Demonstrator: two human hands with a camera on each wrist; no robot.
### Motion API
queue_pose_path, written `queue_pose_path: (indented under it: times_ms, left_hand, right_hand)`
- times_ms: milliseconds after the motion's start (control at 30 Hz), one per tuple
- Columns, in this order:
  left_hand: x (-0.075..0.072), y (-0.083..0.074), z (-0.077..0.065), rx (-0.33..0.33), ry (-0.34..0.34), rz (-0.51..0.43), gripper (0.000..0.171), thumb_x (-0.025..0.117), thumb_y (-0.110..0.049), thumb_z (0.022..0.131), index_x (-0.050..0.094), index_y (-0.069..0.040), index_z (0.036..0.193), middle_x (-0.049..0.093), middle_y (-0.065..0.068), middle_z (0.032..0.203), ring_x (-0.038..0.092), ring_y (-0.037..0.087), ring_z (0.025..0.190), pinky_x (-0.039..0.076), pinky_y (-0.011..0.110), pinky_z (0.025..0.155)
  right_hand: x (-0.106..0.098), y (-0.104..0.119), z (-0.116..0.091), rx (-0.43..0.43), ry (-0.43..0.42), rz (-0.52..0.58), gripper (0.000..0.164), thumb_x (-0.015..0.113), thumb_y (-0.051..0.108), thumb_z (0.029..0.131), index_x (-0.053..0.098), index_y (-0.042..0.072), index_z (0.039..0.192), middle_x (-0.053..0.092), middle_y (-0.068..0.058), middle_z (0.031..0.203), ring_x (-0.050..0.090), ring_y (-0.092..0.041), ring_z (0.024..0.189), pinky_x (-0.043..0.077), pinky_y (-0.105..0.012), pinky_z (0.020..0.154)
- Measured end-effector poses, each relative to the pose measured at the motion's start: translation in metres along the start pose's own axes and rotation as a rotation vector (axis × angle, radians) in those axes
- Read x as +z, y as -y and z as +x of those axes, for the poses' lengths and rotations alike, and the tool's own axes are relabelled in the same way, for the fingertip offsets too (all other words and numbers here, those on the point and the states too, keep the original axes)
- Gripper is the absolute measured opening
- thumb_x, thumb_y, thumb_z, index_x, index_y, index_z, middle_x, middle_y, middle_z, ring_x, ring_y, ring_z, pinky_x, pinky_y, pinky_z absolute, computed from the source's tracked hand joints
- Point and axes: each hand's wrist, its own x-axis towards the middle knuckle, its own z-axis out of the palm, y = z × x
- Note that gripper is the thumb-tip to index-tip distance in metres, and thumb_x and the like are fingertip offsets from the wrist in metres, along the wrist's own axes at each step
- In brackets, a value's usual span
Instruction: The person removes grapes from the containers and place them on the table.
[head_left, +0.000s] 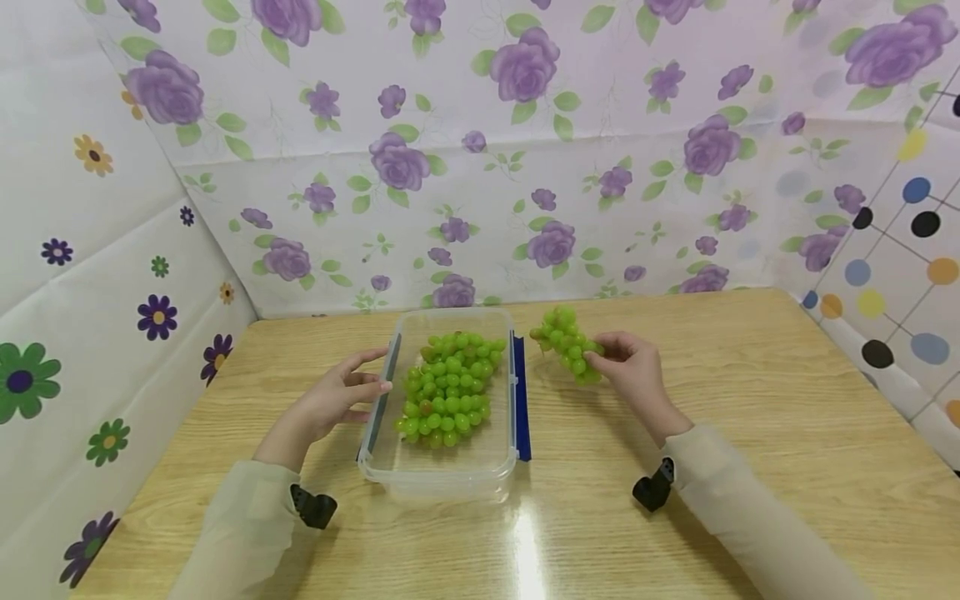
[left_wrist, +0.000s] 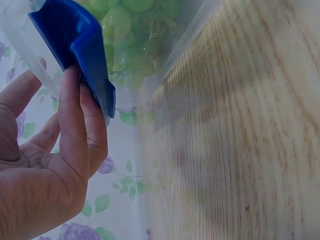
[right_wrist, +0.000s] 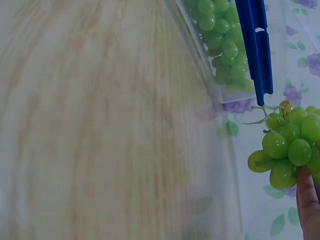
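Observation:
A bunch of green grapes (head_left: 566, 340) is pinched in my right hand (head_left: 636, 371), to the right of a clear plastic container. In the right wrist view the bunch (right_wrist: 287, 150) shows a thin stem, with a fingertip against its grapes. My left hand (head_left: 326, 404) is at the container's left side, its fingers loosely spread. Seen from the left wrist, those fingers touch a blue latch flap (left_wrist: 95, 50) that hangs off the container's side. The lidless container (head_left: 438, 479) holds more green grapes (head_left: 447, 392) in its middle and back.
Another blue latch flap (head_left: 521, 400) sticks out from the container's right side, between it and the held grapes. Everything stands on a wooden table (head_left: 750, 400). Flowered cloth (head_left: 480, 200) hangs behind, and patterned sheets border the left and right.

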Motion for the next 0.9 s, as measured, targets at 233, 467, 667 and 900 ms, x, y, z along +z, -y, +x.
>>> queue_pose_path:
  times_ms: [233, 467, 667, 900]
  left_hand:
    - [0.001, -0.001, -0.001, -0.004, -0.005, 0.002, 0.073, 0.060, -0.033, 0.094, 0.019, -0.027, 0.153, 0.031, 0.022, 0.145, 0.041, 0.035, 0.128, 0.050, 0.040, 0.086]
    - [0.001, -0.001, -0.001, 0.006, -0.003, 0.005, 0.073, 0.061, -0.033, 0.094, 0.018, -0.026, 0.153, 0.029, 0.023, 0.146, 0.039, 0.038, 0.129, 0.049, 0.043, 0.089]
    - [0.000, -0.001, -0.002, 0.003, -0.002, 0.000, 0.073, 0.061, -0.033, 0.094, 0.018, -0.025, 0.153, 0.030, 0.023, 0.145, 0.040, 0.037, 0.128, 0.049, 0.043, 0.090]
    - [0.001, 0.000, -0.001, 0.008, -0.003, -0.002, 0.073, 0.061, -0.033, 0.094, 0.019, -0.025, 0.153, 0.031, 0.022, 0.144, 0.042, 0.035, 0.126, 0.049, 0.041, 0.089]
  right_hand:
    - [0.005, -0.006, 0.001, 0.023, -0.014, -0.013, 0.027, 0.069, 0.011, 0.087, 0.065, -0.003, 0.110, 0.064, -0.019, 0.107, 0.056, -0.009, 0.085, 0.048, -0.014, 0.070]
    - [0.011, -0.011, 0.001, 0.077, -0.038, -0.011, 0.026, 0.069, 0.011, 0.087, 0.066, -0.002, 0.109, 0.065, -0.017, 0.106, 0.055, -0.008, 0.083, 0.047, -0.014, 0.068]
    - [0.016, -0.011, 0.000, 0.116, -0.068, -0.009, 0.026, 0.068, 0.010, 0.087, 0.065, -0.003, 0.109, 0.065, -0.016, 0.104, 0.054, -0.005, 0.082, 0.046, -0.012, 0.068]
    - [0.021, -0.010, -0.001, 0.150, -0.096, -0.018, 0.026, 0.068, 0.013, 0.087, 0.065, -0.001, 0.109, 0.064, -0.016, 0.107, 0.054, -0.011, 0.088, 0.044, -0.013, 0.070]
